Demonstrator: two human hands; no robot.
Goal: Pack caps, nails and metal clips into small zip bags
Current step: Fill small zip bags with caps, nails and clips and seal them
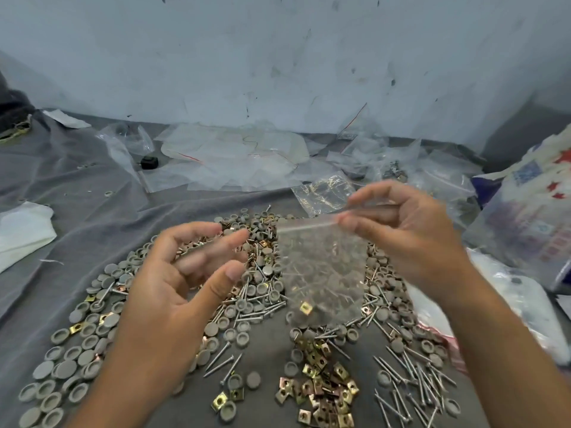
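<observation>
pinching the small bag [321, 270] by its zip edge, the right hand [408, 230] is dangling it over the caps [77, 350], mouth up for filling; the left hand [185, 273] is hovering beside it, loose and holding nothing.

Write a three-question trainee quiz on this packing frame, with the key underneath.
1. True or false: the right hand pinches the small zip bag at its top edge.
2. Which part shows inside the bag near its bottom? A) grey cap B) brass-coloured metal clip C) nail
3. Fill in: the left hand holds ____.

Key:
1. True; the bag hangs from that grip above the pile.
2. B; one square clip shows through the clear plastic.
3. Nothing; its fingers are loosely spread over the grey caps, apart from the bag. Loose nails lie to the right on the grey cloth.
</observation>
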